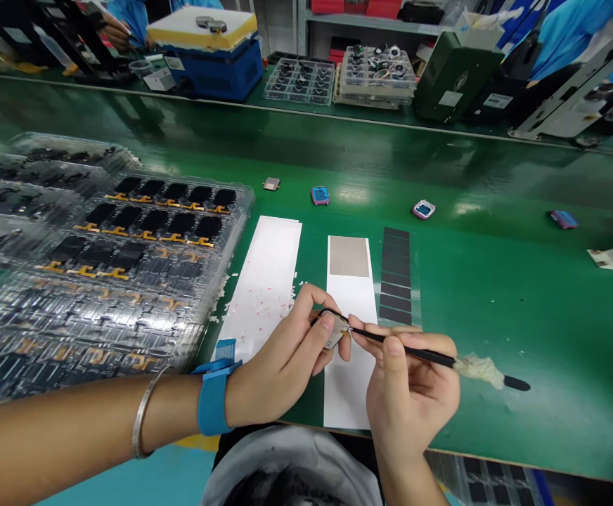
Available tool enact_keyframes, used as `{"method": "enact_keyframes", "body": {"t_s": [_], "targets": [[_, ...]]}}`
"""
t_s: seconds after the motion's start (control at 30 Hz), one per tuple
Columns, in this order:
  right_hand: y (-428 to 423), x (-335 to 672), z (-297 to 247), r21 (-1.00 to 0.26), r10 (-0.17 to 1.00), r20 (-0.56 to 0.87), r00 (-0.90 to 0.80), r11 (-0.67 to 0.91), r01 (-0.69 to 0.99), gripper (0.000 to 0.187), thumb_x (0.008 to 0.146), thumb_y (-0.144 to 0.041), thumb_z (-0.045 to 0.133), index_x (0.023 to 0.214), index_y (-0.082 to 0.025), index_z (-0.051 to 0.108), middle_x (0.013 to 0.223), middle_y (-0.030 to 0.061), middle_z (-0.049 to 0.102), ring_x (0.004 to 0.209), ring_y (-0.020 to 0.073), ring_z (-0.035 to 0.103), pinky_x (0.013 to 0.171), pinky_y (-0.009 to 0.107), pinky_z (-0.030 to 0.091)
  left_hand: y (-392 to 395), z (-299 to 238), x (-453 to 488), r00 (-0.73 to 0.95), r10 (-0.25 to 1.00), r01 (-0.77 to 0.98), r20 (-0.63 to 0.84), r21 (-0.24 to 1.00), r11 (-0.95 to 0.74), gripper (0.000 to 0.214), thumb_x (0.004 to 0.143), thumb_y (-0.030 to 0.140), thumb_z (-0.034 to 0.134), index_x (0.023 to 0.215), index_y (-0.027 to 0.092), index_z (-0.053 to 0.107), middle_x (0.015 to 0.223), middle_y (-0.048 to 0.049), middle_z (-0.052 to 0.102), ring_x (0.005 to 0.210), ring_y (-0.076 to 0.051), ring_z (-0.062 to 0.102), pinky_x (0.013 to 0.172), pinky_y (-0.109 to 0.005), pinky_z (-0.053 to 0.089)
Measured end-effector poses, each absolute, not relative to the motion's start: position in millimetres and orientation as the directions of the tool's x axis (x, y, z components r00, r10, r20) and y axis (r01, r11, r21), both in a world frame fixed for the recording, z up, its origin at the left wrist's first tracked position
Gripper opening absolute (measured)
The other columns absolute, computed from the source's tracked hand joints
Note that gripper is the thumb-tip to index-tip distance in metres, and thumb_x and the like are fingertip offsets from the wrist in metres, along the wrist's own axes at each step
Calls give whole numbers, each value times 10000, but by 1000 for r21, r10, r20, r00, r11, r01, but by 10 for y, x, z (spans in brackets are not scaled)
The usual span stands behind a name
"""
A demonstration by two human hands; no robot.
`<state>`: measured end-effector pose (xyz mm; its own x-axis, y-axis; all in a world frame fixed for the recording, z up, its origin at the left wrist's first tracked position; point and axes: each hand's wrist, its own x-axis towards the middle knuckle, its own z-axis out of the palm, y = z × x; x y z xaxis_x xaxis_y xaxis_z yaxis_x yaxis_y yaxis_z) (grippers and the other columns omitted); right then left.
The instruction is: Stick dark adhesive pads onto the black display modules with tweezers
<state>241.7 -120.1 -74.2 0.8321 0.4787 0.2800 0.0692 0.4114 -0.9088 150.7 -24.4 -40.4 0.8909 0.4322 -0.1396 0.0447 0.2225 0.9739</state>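
My left hand [285,355] pinches a small flat screen part [332,330] between thumb and fingers, just above a white backing strip [346,386]. My right hand [409,383] grips black tweezers [427,356], their tip touching the top edge of the part. A wad of white tape is wrapped round the tweezers' rear end. On the left wrist sit a blue strap and a metal bangle.
Clear plastic trays of black screen parts [143,225] are stacked at the left. A second white strip [264,281] and a strip of dark squares [395,274] lie ahead. Small watch cases [320,195] dot the green belt. Boxes, trays and other people's blue sleeves line the far side.
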Motion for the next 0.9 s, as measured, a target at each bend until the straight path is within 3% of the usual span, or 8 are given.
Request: {"method": "enact_keyframes", "body": {"t_s": [0.2,0.43,0.57,0.73,0.9], "targets": [[-1197,2402,-750,-905,466,291,835,419,82,129,905,-90,559,933,-216,572,853,12,661,854,208,739,739,375,664,-240,-443,1505,875,464,48,-139,978,202,179,1035,377,325,944,223,341,727,36,540,499,-74,320,490,-243,276],[-1208,2407,-751,-916,492,237,838,400,24,105,910,-119,569,925,-222,577,856,10,643,846,199,737,657,315,662,-213,-459,1512,861,487,61,-150,979,194,130,1018,270,373,900,217,354,651,62,503,523,-65,373,497,-214,288],[-1243,2479,-714,-896,441,223,869,443,5,80,912,-135,565,932,-212,559,852,19,664,802,220,743,632,341,657,-169,-470,1509,858,483,100,-175,979,178,129,997,226,418,897,227,336,618,90,462,551,-73,365,539,-223,300],[-1376,2671,-682,-933,335,197,921,353,71,131,848,-145,673,901,-189,562,872,32,694,814,233,745,692,340,648,-137,-484,1516,901,392,153,-185,982,112,110,1013,244,386,941,237,302,693,73,449,638,-97,384,597,-255,320],[-1630,2957,-820,-984,371,143,918,150,93,154,824,-222,725,891,-180,593,868,56,721,833,228,744,761,340,632,-120,-452,1511,934,253,241,-252,968,74,121,1049,321,226,1002,237,300,887,9,527,657,-109,390,658,-292,384]]}}
